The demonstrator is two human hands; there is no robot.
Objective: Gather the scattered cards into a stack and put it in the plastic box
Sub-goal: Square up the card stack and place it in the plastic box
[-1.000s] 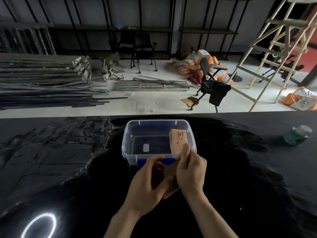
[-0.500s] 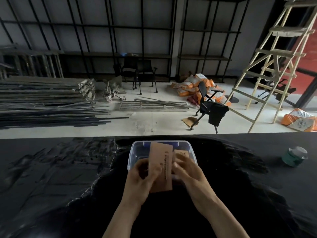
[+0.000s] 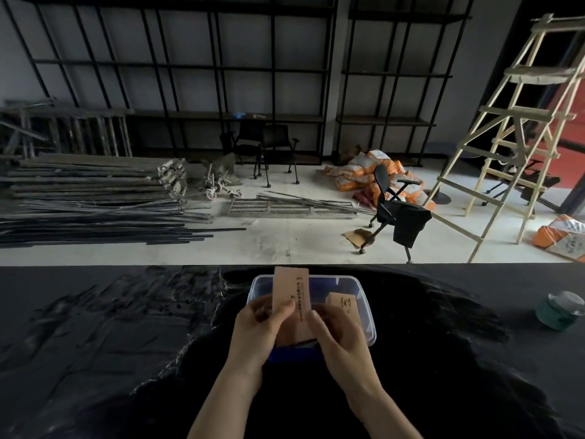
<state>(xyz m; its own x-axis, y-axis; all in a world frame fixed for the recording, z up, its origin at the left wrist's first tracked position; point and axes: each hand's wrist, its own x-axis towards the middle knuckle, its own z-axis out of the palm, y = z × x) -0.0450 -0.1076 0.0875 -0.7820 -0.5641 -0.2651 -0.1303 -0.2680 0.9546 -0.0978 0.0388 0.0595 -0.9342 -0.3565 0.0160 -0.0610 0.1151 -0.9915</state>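
Black table nearest. Left hand now pinches an upright pink card over the plastic box, its lower end dipped inside since a moment ago; right hand curled beside, fingers steadying. Second stack leans inside. Boxing nearly complete, likely.

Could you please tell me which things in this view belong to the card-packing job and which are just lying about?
Part of the job:
- cards held upright in the left hand
- card in the box, by the right hand
- plastic box

Just lying about:
- green jar on the table
- office chair
- ladder
- metal rods
- orange sacks
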